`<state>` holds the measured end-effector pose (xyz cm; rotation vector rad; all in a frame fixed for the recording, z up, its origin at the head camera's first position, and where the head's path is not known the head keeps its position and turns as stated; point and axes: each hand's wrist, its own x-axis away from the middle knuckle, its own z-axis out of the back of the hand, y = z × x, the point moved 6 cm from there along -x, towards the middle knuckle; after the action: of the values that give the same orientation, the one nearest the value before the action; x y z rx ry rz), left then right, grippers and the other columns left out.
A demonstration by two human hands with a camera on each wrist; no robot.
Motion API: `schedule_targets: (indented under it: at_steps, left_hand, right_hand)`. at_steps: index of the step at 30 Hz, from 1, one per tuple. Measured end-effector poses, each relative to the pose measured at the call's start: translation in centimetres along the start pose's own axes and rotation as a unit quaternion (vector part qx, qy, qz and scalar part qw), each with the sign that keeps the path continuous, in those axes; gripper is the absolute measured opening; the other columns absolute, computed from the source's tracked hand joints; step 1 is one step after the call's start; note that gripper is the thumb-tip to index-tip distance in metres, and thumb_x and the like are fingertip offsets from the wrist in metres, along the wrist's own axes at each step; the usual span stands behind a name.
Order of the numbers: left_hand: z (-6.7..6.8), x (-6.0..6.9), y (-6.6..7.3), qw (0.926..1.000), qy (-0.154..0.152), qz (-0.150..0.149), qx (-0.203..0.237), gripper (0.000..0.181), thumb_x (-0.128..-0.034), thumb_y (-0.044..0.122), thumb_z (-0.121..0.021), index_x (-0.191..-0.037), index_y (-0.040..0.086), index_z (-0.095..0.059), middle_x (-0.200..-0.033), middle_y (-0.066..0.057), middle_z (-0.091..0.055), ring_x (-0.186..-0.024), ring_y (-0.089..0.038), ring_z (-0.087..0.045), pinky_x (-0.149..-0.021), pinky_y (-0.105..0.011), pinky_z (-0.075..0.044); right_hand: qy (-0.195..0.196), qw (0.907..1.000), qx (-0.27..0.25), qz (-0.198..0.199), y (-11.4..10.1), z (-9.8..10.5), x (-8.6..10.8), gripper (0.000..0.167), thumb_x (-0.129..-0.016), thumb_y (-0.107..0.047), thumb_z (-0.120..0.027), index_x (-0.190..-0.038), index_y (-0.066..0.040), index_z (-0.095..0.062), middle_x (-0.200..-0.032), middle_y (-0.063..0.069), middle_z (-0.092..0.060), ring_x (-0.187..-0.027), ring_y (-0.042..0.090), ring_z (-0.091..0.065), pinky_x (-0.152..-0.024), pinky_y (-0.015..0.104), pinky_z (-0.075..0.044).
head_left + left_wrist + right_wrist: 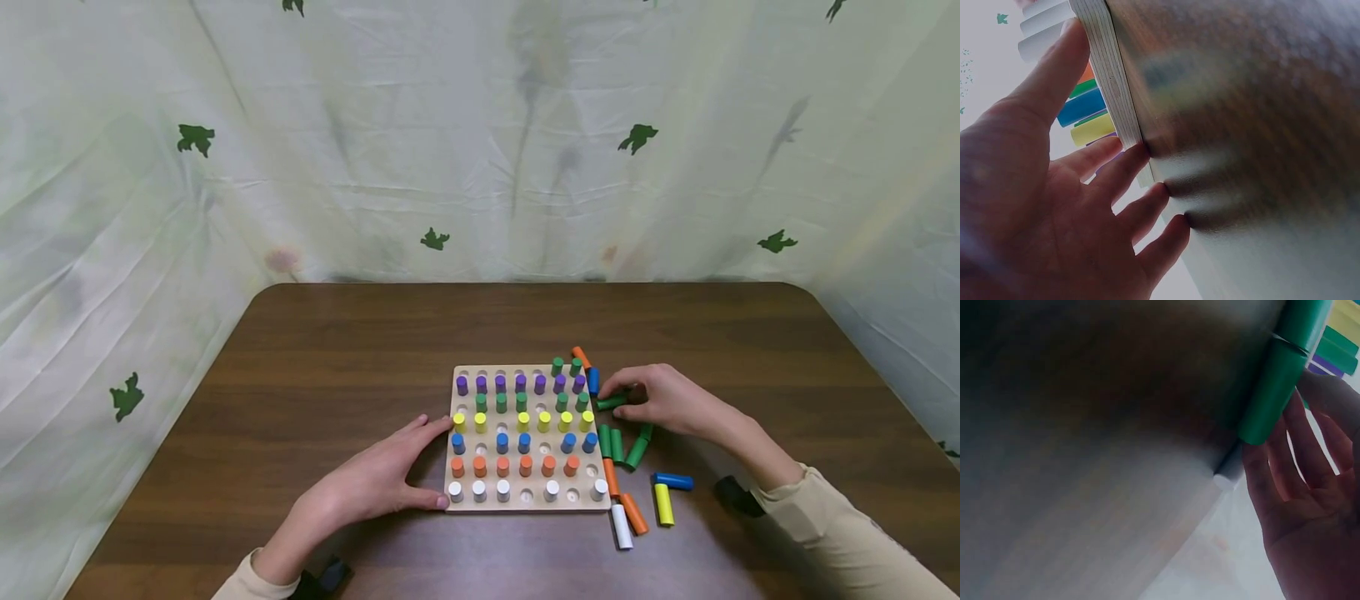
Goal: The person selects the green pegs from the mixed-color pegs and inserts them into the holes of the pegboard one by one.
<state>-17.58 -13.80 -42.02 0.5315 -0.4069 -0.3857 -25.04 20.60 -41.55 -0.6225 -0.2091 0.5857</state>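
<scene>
A square wooden pegboard (527, 510) holds rows of white, orange, blue, yellow, green and purple pegs, with some holes bare. My left hand (378, 475) lies along its left side, thumb at the near corner and index finger against the edge. In the left wrist view, the fingers of this hand (1066, 181) are extended, several fingertips on the tabletop. Right of the board, my right hand (671, 402) pinches a green peg (611, 402) between thumb and fingers. The right wrist view shows another green peg (1275, 390) in front of the hand (1310, 469); the fingers partly hide what they grip.
Loose pegs lie along the board's right side: several green ones (617, 446), orange pegs (634, 513), a white peg (622, 527), a blue peg (672, 481) and a yellow peg (663, 505). Past the far right corner lies another orange peg (581, 357). The brown table (360, 333) ends at hanging cloth (480, 167).
</scene>
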Motion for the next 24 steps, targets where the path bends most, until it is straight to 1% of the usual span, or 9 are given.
schedule_targets:
  at_steps: [4,13,18,24]
  left_hand:
    - [-0.02,-0.08,-0.15,1.0000,-0.001,0.000,-0.006,0.096,-0.0752,0.053,-0.081,-0.153,0.020,-0.036,-0.157,-0.014,-0.030,-0.146,-0.030,-0.024,-0.109,-0.055,-0.031]
    - [0.00,-0.02,-0.12,1.0000,0.001,-0.005,-0.005,0.096,-0.0754,0.053,-0.081,-0.153,0.020,-0.036,-0.157,-0.014,-0.030,-0.145,-0.030,-0.025,-0.109,-0.055,-0.032]
    - [-0.03,-0.06,-0.12,1.0000,0.002,-0.008,-0.006,0.096,-0.0754,0.052,-0.081,-0.153,0.019,-0.036,-0.157,-0.014,-0.031,-0.145,-0.031,-0.025,-0.109,-0.054,-0.032]
    - [-0.07,-0.07,-0.07,1.0000,0.002,-0.007,-0.005,0.096,-0.0753,0.052,-0.081,-0.153,0.020,-0.036,-0.157,-0.015,-0.031,-0.145,-0.031,-0.026,-0.109,-0.054,-0.032]
  right_hand:
    - [-0.004,0.9999,0.006,-0.007,-0.01,-0.23,-0.09,0.022,-0.087,-0.008,-0.075,-0.106,-0.020,-0.073,-0.104,-0.007,-0.068,-0.093,0.016,-0.060,-0.083,0.039,-0.052]
    - [-0.017,0.9996,0.017,0.014,-0.41,-0.36,-0.55,0.022,-0.087,-0.009,-0.075,-0.107,-0.019,-0.073,-0.103,-0.006,-0.068,-0.089,0.014,-0.059,-0.079,0.035,-0.052]
    - [-0.015,0.9997,0.019,0.008,-0.47,-0.36,-0.51,0.023,-0.087,-0.007,-0.074,-0.107,-0.019,-0.072,-0.103,-0.006,-0.068,-0.090,0.015,-0.059,-0.080,0.037,-0.052]
    - [0.003,0.9998,0.018,0.000,-0.64,-0.10,-0.44,0.024,-0.088,-0.006,-0.073,-0.109,-0.018,-0.071,-0.102,-0.007,-0.067,-0.091,0.014,-0.060,-0.083,0.040,-0.053]
